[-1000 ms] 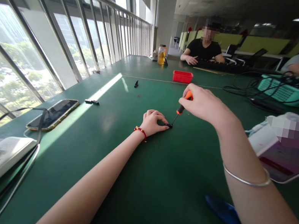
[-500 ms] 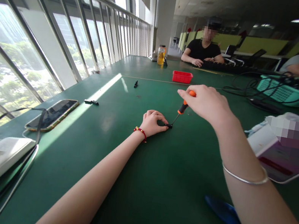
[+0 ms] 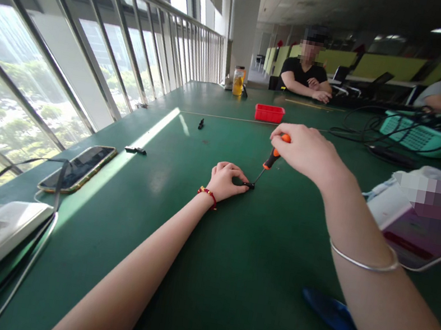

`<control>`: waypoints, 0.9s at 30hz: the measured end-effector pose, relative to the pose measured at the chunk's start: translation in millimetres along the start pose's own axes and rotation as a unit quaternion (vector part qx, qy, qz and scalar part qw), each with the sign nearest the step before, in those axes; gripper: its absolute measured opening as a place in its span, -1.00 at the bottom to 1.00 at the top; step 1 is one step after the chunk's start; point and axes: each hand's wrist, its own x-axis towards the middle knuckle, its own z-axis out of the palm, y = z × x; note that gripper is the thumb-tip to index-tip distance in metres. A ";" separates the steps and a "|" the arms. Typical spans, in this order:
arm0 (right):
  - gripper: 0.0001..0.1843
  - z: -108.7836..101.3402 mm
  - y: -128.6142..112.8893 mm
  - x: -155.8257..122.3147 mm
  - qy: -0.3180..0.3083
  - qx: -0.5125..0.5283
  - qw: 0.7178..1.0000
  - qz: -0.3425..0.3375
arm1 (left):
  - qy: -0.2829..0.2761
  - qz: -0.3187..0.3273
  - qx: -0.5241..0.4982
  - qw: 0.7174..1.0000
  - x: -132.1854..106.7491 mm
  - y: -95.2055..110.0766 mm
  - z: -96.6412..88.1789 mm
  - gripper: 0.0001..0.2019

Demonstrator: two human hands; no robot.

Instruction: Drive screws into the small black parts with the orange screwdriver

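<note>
Pinched firmly in our left hand (image 3: 225,182): a small black part (image 3: 249,185), low over the green table (image 3: 192,274). Just right, our right hand (image 3: 308,153) curls round an orange-and-black screwdriver (image 3: 272,158), tilted, tip at the part's right end.

Rounded plastic screwdriver handle (image 3: 274,156): orange and black. Small elongated part (image 3: 250,185): black. Flat tabletop (image 3: 238,259): green. Far rectangular plastic box (image 3: 269,115): red. Far-right perforated basket (image 3: 405,133): turquoise.
</note>
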 end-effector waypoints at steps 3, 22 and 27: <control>-0.69 0.6 -0.4 1.1 -0.007 0.009 1.000 0.013 | 0.001 0.000 -0.003 1.000 0.3 -0.5 0.2 -0.87; -0.70 2.3 2.4 1.4 -0.010 0.003 1.000 -0.003 | -0.004 -0.003 -0.001 1.000 -0.1 0.8 -1.2 -0.87; -0.63 4.8 0.3 2.0 -0.015 0.023 1.000 0.001 | -0.001 -0.001 0.000 1.000 -0.3 0.6 -0.3 -0.87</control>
